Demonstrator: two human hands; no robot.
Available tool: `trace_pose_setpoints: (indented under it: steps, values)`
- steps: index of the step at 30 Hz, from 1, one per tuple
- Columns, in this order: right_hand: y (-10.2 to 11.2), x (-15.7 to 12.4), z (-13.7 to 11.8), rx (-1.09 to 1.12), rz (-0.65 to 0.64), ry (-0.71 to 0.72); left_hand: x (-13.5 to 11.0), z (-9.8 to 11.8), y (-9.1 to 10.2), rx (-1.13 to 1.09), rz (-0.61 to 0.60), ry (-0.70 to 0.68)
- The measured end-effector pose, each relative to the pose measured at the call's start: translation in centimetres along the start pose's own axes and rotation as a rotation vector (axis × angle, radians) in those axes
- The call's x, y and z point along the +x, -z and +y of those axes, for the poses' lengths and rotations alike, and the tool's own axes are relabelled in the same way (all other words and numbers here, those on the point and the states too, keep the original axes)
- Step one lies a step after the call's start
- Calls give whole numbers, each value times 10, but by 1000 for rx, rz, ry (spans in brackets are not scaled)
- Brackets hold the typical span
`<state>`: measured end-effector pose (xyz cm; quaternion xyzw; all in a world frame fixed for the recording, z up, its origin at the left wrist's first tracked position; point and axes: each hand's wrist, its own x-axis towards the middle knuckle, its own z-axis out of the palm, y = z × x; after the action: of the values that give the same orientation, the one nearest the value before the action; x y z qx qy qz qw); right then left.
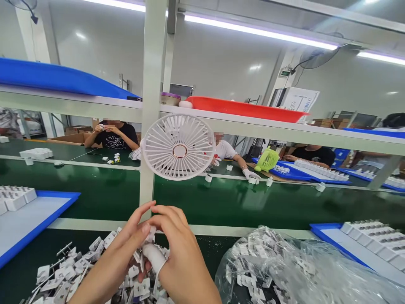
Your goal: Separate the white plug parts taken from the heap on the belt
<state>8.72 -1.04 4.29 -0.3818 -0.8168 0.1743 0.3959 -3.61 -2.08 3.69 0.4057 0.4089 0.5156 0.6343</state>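
Note:
My left hand (128, 240) and my right hand (182, 245) meet over a heap of small white plastic parts (61, 272). Between their fingertips is a small white plastic part (151, 234), mostly hidden by the fingers. A white wrap (154, 256) covers the thumb of my right hand. Both hands are closed around the part, with thumbs bent inward and fingers curled. Loose parts lie under and around my wrists on the dark green bench.
A clear plastic bag (303, 266) of white parts lies at right. Blue-rimmed trays (58, 211) with white blocks flank me. A white fan (179, 151) hangs on the post (152, 67). Beyond the green conveyor belt (196, 202), co-workers sit. A red tray (243, 109) rests on the shelf.

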Motion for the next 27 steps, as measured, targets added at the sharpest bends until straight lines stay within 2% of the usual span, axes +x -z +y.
trace_pose_setpoints:
  steps: [4,6,10,15,18,20,24,27]
  values:
    - [-9,1,3,60,150,-121,4,-2,-5,-61,-31,7]
    - [-9,1,4,63,185,-114,6,-5,-5,-76,-45,-21]
    - [-5,2,5,93,135,-31,8,-8,-4,-69,-28,-60]
    - [-4,0,4,302,84,-64,7,-6,-2,-75,-23,-47]
    - [-2,-1,4,343,47,-77,8,-5,1,-58,-7,-119]
    - [0,-1,5,362,55,-86,8,-5,3,31,64,-234]
    - [5,2,11,510,105,-124,1,-4,2,418,340,-408]
    - [9,5,13,617,103,-165,-6,-1,-2,619,384,-536]
